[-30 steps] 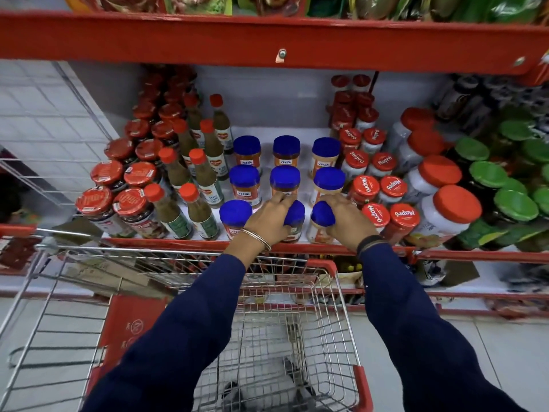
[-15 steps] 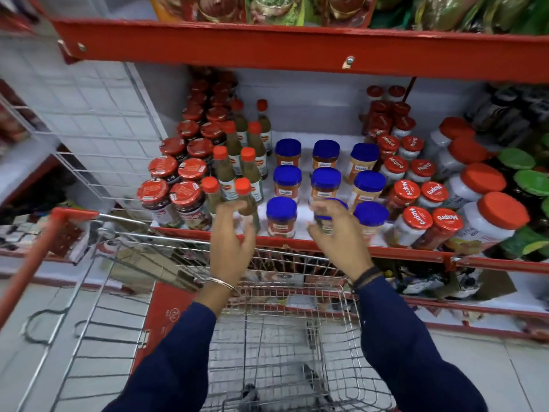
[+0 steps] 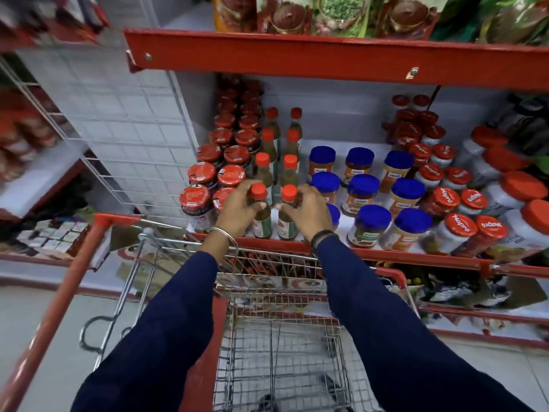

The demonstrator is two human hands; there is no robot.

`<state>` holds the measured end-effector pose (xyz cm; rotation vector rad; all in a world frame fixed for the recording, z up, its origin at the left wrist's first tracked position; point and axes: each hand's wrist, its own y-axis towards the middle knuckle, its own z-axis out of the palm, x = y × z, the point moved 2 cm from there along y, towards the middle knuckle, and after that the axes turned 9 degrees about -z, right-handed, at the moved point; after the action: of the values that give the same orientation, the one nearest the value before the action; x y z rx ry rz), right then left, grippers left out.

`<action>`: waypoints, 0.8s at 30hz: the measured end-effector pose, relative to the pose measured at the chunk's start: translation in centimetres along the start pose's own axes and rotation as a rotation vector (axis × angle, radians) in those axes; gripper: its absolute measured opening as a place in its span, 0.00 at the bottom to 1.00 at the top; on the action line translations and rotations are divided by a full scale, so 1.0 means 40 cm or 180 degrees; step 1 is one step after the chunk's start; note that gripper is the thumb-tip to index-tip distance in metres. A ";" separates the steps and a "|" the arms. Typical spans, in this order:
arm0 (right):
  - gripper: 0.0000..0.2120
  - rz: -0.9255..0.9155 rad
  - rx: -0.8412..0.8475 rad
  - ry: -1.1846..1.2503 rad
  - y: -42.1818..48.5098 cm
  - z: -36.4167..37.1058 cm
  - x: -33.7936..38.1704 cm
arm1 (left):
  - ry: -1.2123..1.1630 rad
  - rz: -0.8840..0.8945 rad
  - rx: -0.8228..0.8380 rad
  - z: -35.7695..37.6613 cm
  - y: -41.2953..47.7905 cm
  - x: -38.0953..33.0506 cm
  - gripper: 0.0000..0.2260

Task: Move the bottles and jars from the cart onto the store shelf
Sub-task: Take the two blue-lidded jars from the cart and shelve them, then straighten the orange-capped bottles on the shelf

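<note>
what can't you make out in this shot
- Head view: the left hand and right hand cover the front bottles, so grip is unclear.
- Cart floor: arms and the bottom edge hide it.
- Bottle labels: too small and blurred.
- Left racks: motion-blurred.

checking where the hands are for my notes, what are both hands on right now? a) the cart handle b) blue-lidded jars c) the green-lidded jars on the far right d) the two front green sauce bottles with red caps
d: the left hand and the right hand each wrap a red-capped green sauce bottle standing at the front edge of the shelf, beside the blue-lidded jars.
</note>
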<state>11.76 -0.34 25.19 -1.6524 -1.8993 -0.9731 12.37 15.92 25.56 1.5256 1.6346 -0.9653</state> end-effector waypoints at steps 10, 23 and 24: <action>0.16 -0.0168 0.0475 0.0580 0.021 -0.020 -0.005 | 0.0353 0.0289 -0.0667 -0.004 -0.015 -0.011 0.19; 0.16 -0.0189 0.0440 0.0566 0.013 -0.018 -0.009 | 0.0545 0.0227 -0.0613 0.018 -0.037 0.004 0.17; 0.15 -0.0212 0.0442 0.0518 0.015 -0.018 -0.009 | 0.0570 0.0213 -0.0604 0.017 -0.035 0.003 0.16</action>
<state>12.32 -1.07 25.52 -1.3964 -1.8776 -0.9480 10.95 15.33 25.21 1.5612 1.7332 -0.6331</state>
